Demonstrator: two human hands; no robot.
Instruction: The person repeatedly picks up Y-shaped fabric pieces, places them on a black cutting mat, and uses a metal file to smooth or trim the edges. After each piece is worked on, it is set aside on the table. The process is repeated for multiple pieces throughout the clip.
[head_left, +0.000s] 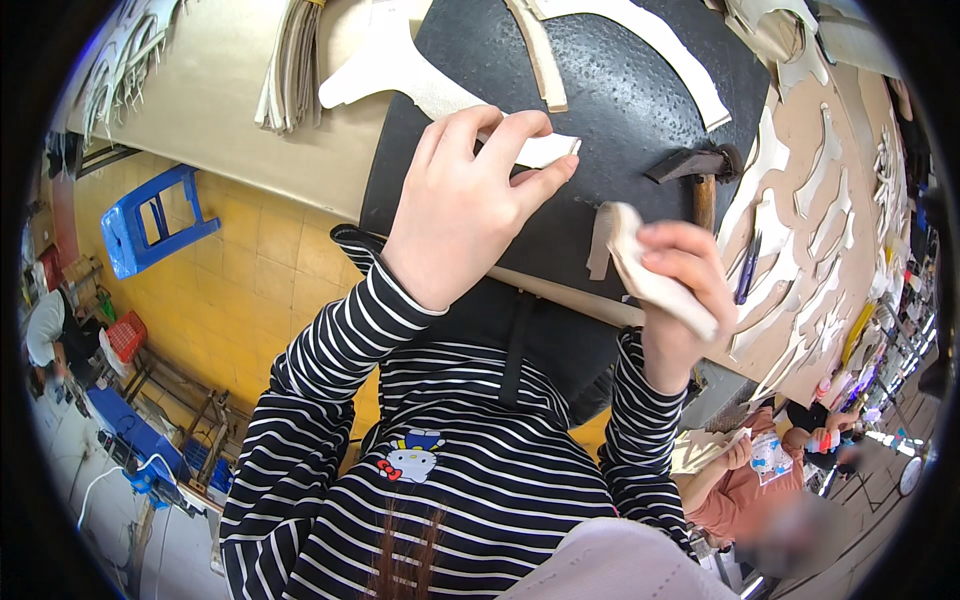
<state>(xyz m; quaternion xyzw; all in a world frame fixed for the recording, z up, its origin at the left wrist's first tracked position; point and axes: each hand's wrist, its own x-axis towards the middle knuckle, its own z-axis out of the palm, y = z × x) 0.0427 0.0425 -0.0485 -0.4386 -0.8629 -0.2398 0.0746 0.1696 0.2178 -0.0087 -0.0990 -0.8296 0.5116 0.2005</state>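
Observation:
My left hand is closed on the narrow end of a white curved cut piece, which lies across the edge of a black mat; the thumb rests by its tip. Raised over the mat's near edge, my right hand grips a thick, cream-coloured piece with a rounded end. Motion blurs it, and I cannot make out its material. A short greyish strip shows beside it. Further up the mat lie a curved white piece and a narrow tan-edged strip.
A hammer lies at the mat's right edge, near a dark pen. Many cut pieces cover the brown table right. A bundle of strips sits far left; a blue stool stands on yellow floor. Another person works lower right.

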